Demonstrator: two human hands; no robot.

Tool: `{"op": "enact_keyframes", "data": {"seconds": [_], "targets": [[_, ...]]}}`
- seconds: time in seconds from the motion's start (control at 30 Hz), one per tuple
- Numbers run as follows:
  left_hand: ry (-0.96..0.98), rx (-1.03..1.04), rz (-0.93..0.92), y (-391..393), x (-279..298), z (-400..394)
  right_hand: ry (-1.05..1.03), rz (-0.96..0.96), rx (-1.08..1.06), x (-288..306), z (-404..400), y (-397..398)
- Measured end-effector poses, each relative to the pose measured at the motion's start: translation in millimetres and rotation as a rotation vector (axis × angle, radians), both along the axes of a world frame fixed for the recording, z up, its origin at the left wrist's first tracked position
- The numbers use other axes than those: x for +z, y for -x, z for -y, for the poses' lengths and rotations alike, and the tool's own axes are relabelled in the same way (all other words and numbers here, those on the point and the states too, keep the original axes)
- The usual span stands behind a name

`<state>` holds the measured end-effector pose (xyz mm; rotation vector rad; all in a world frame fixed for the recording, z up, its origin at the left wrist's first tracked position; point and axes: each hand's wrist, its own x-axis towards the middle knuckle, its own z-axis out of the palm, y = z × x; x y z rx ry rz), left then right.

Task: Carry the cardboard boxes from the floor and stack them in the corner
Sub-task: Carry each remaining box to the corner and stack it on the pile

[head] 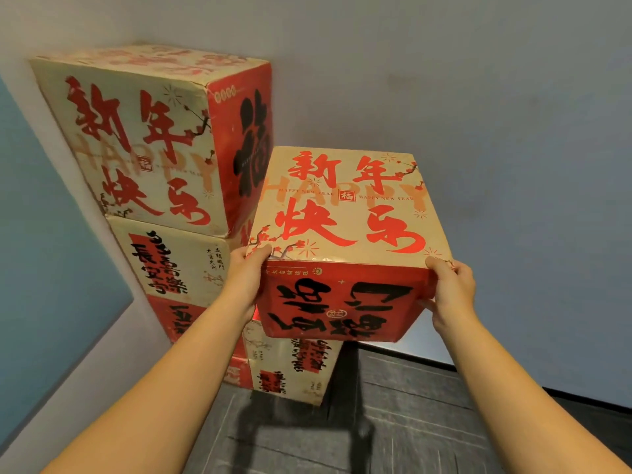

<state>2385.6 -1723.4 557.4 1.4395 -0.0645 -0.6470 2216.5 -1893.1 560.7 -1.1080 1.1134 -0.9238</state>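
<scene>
Both hands clamp one cardboard box at its near corners: left hand and right hand, thumbs on top, fingers curled under. Box held above a lower box, beside the corner stack. Advice: keep it level, square edges against the stack, lower flat, then release.

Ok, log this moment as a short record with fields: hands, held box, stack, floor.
left hand: grips the held box's near left corner
right hand: grips its near right corner
held box: cream top, red front, above a lower box; contact unclear
corner stack: top box on another box, against the walls
floor: dark planks
</scene>
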Motion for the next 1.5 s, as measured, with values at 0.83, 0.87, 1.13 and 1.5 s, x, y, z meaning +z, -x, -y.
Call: {"op": "enact_keyframes", "data": {"seconds": [0.83, 0.87, 1.13, 1.5], "targets": [[-0.189, -0.056, -0.128, -98, -87, 56, -0.184, -0.118, 0.072, -111, 69, -101], [-0.185, -0.054, -0.124, -99, -90, 56, -0.186, -0.12, 0.073, -113, 68, -102], [-0.171, 0.03, -0.117, -115, -100, 58, -0.173, -0.176, 0.151, -116, 60, -108], [-0.24, 0.097, -0.178, -119, -94, 59, -0.119, -0.296, 0.193, -111, 60, -109]]}}
